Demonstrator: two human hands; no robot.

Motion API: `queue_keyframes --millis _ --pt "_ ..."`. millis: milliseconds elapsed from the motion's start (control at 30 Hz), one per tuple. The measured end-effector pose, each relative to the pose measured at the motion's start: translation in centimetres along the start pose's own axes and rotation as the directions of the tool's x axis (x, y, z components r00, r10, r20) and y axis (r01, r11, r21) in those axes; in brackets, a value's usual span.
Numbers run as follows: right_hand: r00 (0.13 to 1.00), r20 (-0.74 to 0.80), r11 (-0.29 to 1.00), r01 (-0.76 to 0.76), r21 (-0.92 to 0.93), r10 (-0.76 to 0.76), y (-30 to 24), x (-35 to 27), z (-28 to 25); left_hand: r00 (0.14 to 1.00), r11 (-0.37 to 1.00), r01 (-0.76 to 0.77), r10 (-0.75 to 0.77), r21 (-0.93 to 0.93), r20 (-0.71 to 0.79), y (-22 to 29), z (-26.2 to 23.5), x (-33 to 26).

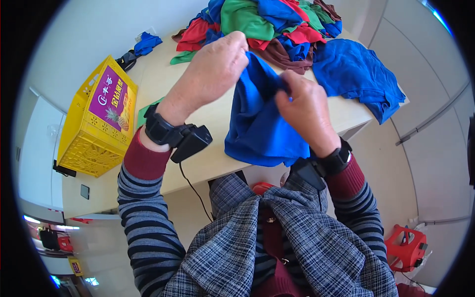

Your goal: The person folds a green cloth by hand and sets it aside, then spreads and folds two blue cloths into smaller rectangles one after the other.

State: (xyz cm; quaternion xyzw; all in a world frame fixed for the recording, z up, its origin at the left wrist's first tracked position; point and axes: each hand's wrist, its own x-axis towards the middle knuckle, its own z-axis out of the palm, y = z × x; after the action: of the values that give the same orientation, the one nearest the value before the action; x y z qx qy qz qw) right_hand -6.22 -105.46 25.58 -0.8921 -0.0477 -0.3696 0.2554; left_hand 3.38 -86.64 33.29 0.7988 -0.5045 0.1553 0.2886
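A blue cloth, apparently a piece of clothing, hangs between my two hands over the table's front edge. My left hand is closed in a pinch on its upper left corner. On the upper right side, my right hand grips the same cloth with thumb and fingers together. The fabric droops in loose folds, and its lower edge hangs near my lap. Whether it is a shirt or another garment cannot be made out. Both wrists carry black strapped devices, the left one with a cable.
A heap of green, red, blue and brown cloths lies at the table's back. Another blue cloth overhangs its right edge. At the left stands a yellow crate with a purple panel. A red stool is on the floor at right.
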Motion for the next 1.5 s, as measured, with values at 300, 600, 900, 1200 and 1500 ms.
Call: queue_keyframes --millis 300,600,900,1200,1500 --pt "0.913 0.28 0.927 -0.346 0.143 0.298 9.4 -2.1 1.5 0.943 0.834 0.279 -0.331 -0.476 -0.027 -7.5 3.2 -4.6" --pt "0.705 0.573 0.397 -0.709 0.583 0.418 8.5 1.4 -1.4 0.73 0.687 0.68 -0.665 -0.256 0.155 -4.3 14.5 -16.5" --pt "0.887 0.424 0.562 -0.449 0.695 0.184 6.4 4.5 -3.3 0.822 0.835 0.548 -0.547 -0.04 -0.158 -3.2 23.4 -14.9" --pt "0.946 0.258 0.655 -0.322 0.684 0.195 0.3 7.0 -6.3 0.749 0.259 0.314 -0.659 -0.913 0.07 -4.7 24.0 -11.8" --pt "0.994 0.069 0.895 -0.106 0.434 0.084 5.1 8.6 -13.7 0.682 0.701 0.377 -0.652 -0.605 -0.331 -8.0 6.1 -18.6"
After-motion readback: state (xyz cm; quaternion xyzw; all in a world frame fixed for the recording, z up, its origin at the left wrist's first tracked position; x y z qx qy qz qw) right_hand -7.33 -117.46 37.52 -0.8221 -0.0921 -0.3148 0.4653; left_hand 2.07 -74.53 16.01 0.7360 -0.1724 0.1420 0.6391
